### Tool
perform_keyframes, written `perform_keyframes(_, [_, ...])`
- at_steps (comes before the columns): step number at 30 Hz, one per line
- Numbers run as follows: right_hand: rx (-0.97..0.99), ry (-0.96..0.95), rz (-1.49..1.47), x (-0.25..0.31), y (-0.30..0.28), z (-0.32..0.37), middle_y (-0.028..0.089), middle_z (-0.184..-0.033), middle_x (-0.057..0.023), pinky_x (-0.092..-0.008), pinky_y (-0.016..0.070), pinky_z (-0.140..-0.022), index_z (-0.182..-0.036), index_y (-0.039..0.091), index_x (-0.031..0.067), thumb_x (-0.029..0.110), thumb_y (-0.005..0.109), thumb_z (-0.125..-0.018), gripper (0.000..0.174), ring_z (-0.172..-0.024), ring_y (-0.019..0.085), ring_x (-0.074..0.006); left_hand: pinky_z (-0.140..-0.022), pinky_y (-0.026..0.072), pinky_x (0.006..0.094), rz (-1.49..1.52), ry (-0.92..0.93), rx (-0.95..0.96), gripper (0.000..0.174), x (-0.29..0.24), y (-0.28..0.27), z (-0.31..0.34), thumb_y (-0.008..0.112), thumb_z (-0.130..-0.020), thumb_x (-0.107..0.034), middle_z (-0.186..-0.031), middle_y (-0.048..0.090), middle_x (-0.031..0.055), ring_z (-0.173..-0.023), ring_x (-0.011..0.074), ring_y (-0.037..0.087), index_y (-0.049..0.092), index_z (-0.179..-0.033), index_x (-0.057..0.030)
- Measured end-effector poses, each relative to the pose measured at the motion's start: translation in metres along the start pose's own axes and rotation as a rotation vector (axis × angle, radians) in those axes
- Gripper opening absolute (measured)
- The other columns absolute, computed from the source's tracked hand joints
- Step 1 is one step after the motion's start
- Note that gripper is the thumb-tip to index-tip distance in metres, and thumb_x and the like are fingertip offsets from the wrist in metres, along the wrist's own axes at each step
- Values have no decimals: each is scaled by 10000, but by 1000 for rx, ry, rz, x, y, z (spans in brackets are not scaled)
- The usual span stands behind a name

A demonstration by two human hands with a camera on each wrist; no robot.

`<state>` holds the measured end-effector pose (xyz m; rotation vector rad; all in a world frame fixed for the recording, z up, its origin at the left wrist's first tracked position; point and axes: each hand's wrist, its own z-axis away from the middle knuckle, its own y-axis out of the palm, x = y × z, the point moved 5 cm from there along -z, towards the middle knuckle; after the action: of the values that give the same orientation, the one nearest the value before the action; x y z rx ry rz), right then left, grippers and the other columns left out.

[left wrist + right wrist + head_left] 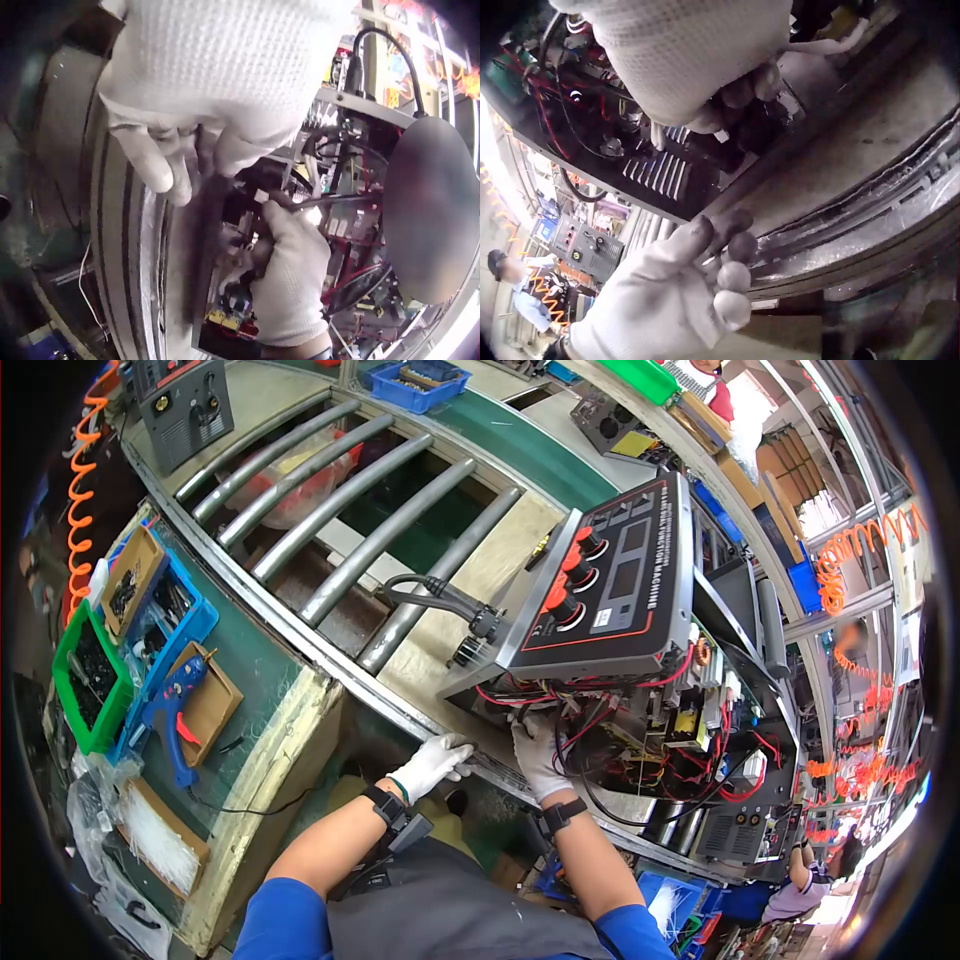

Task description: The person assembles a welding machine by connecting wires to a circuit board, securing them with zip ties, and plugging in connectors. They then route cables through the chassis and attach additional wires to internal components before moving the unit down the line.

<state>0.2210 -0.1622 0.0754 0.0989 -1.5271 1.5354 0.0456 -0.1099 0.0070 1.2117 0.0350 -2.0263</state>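
Note:
A welding machine [600, 590] with red knobs and an uncovered side full of wiring stands tilted on the roller line. My right hand [540, 755], in a white glove, reaches into its open lower part among the wires. Its fingers curl in the right wrist view, and a small white connector-like piece [261, 196] shows at its fingertips; a black cable [337, 200] runs past them. My gloved left hand [430, 768] is at the metal rail beside the machine, fingers loosely bent with nothing between them. In the right wrist view its darkened fingertips [735, 276] show near the rail.
Steel rollers [370, 530] run left of the machine, with a metal rail [300, 645] along my side. On the left bench lie a blue glue gun [172, 710], a green bin [92, 678] and a box of white ties [160, 840]. Another machine [185, 410] stands at the far left.

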Motion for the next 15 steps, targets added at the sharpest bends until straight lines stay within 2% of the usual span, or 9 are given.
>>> perform_keyframes(3, [-137,-169,48,-24,15,-13,475,-526,7,-303,343,-423,-704,572,77,97,603,-888,188,-442,478,-98,-682,526,252,-36,20,9,447,-2,-5,7,555,-974,-269,-1002,626,85,-806,129,626,496,-1280,50])
perform_keyframes(5, [-125,-129,-14,-36,24,-15,484,-523,4,-307,334,-410,-679,556,87,115,608,-890,219,-426,483,-106,-696,526,256,-12,4,24,454,2,-5,7,550,-976,-273,-1040,619,88,-815,134,627,493,-1292,48])
perform_keyframes(7, [-306,-355,287,-10,14,-10,489,-506,-3,-306,337,-396,-668,546,76,161,609,-900,255,-417,506,-118,-709,526,260,-54,21,24,452,-4,-4,9,544,-979,-280,-1058,623,87,-820,135,628,495,-1291,43])
perform_keyframes(8, [-211,-144,184,-42,28,-20,534,-511,-33,-323,387,-435,-669,556,71,201,617,-889,262,-441,548,-162,-717,524,258,-62,47,10,425,-7,-4,13,538,-981,-286,-1067,633,76,-820,130,625,518,-1263,32])
perform_keyframes(9, [-210,-142,185,-34,25,-17,534,-511,-33,-323,387,-435,-669,556,71,201,617,-889,262,-441,548,-162,-717,524,258,-61,45,11,425,-5,-4,13,538,-981,-286,-1067,633,76,-820,130,625,518,-1263,32])
perform_keyframes(11, [-67,122,18,-17,20,-13,575,-530,-64,-342,432,-483,-695,601,69,222,612,-880,240,-482,588,-204,-720,523,255,-40,14,35,409,2,-6,10,535,-982,-296,-1062,650,75,-825,127,626,536,-1238,23])
perform_keyframes(12, [-63,125,17,-11,18,-13,575,-530,-64,-342,432,-483,-695,601,69,222,612,-880,240,-482,588,-204,-720,523,255,-39,10,34,409,2,-6,11,535,-982,-296,-1062,650,75,-825,127,626,536,-1238,23])
perform_keyframes(14, [-178,-138,458,10,11,-12,606,-566,-83,-357,454,-517,-726,627,65,237,616,-874,228,-514,611,-223,-719,522,249,-29,-12,30,405,2,-6,14,543,-978,-313,-1037,664,72,-826,124,626,551,-1223,9])
perform_keyframes(15, [-176,-134,458,3,12,-13,606,-566,-83,-357,454,-517,-726,627,65,237,616,-874,228,-514,611,-223,-719,522,249,-29,-16,31,405,2,-6,16,543,-978,-313,-1037,664,72,-826,124,626,551,-1223,9])
